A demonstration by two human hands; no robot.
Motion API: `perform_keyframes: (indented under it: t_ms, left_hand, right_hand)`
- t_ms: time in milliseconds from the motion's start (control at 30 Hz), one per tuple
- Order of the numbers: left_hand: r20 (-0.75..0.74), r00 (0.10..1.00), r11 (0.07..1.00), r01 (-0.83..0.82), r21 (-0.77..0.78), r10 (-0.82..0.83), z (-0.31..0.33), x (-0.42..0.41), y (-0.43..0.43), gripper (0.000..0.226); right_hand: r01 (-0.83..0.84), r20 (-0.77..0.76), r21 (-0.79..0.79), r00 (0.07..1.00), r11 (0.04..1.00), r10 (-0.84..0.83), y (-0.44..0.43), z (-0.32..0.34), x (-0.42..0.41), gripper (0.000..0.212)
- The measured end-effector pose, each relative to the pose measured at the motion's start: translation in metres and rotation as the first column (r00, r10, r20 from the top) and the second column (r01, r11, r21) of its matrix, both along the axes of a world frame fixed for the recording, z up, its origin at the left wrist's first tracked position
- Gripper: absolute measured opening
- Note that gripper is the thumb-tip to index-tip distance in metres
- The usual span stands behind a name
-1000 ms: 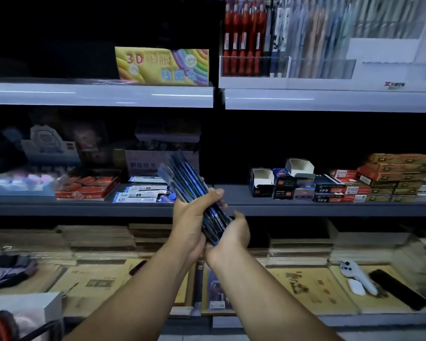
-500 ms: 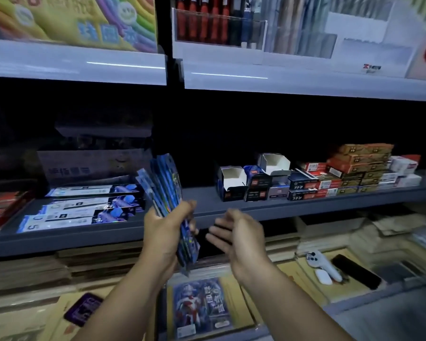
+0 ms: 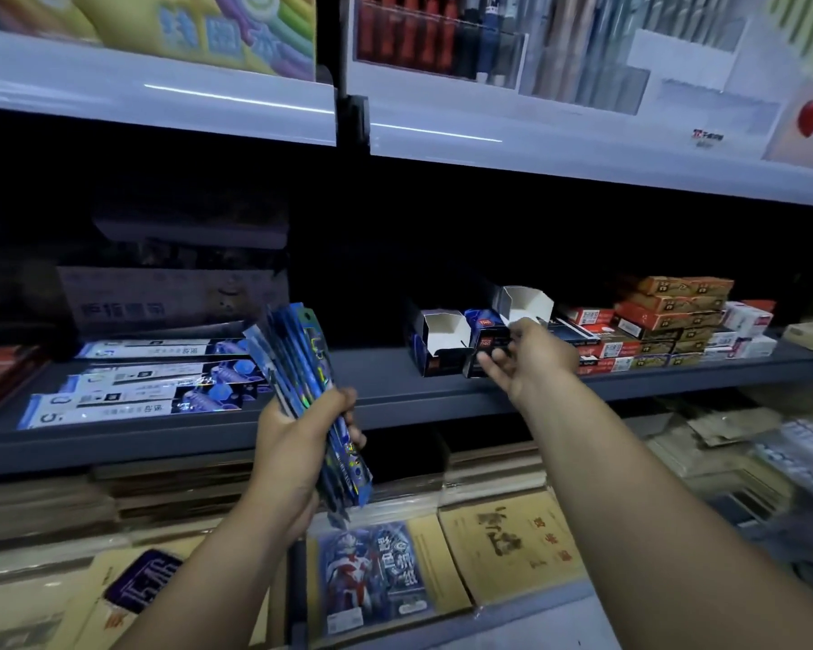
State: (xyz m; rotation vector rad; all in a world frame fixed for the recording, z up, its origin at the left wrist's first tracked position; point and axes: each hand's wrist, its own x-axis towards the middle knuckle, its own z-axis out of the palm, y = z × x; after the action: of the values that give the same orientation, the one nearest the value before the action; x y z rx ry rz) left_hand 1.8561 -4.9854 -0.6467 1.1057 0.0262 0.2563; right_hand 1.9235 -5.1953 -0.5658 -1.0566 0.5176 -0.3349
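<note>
Logged right hand [image 3: 526,363] gone from beside the bundle of blue packs [image 3: 301,349], out rightward and farther, to the small boxes on the middle shelf [image 3: 395,396]. Found its fingers loosely spread and gripping nothing, tips in front of a dark blue box [image 3: 486,337]; could not tell whether touching. Noted an open white-lined box [image 3: 529,300] just behind and above the thumb. Recorded left hand [image 3: 296,443] curled round the fanned bundle, thumb across its near face. Held the bundle tilted up and leftward, in the air near the shelf edge, clear of the shelf. Spotted matching flat packs [image 3: 151,387] lying in rows on the same shelf at left. Marked stacked orange and red boxes [image 3: 667,312] at the far right of that shelf. Saw tan booklets [image 3: 508,541] on the lower shelf, below both arms.
</note>
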Motion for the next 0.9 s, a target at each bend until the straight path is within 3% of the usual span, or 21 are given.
perform_keyframes:
  t_ms: [133,233,333,433,567,667,800,900]
  left_hand:
    - [0.04,0.999,0.998,-0.009,0.057,0.007,-0.001,-0.01,0.009,0.023]
    - [0.036,0.999,0.994,-0.027,0.11,0.023,0.0,-0.021,0.014,0.023]
    - [0.039,0.997,0.995,-0.065,0.082,0.062,0.01,-0.035,0.023,0.029]
    - [0.08,0.985,0.983,-0.16,0.091,0.153,0.025,-0.05,0.035,0.032]
    - [0.126,0.973,0.942,-0.22,0.254,0.193,0.039,-0.077,0.05,0.028]
    - [0.055,0.993,0.898,-0.115,0.425,0.101,0.036,-0.097,0.053,0.047]
    - [-0.046,0.999,0.89,0.037,0.455,-0.018,0.024,-0.102,0.047,0.046]
    - [-0.076,0.991,0.872,0.137,0.469,-0.115,0.021,-0.102,0.038,0.03]
  right_hand:
    - [0.111,0.192,-0.001,0.975,0.994,-0.109,0.001,0.007,-0.022,0.005]
    - [0.189,0.389,-0.014,0.906,0.982,-0.169,0.003,0.021,-0.05,0.021]
    - [0.314,0.453,-0.211,0.871,0.926,-0.192,0.001,0.034,-0.069,0.008]
    - [0.328,0.499,-0.352,0.858,0.877,-0.12,0.008,0.045,-0.083,0.012]
    - [0.098,0.468,-0.598,0.848,0.795,0.248,0.033,0.034,-0.109,0.027]
    - [-0.113,0.334,-0.732,0.8,0.672,0.498,0.052,0.01,-0.12,0.021]
    - [-0.294,0.249,-0.651,0.789,0.7,0.562,0.067,-0.014,-0.118,0.027]
    - [-0.314,0.226,-0.629,0.801,0.711,0.554,0.07,-0.027,-0.113,0.025]
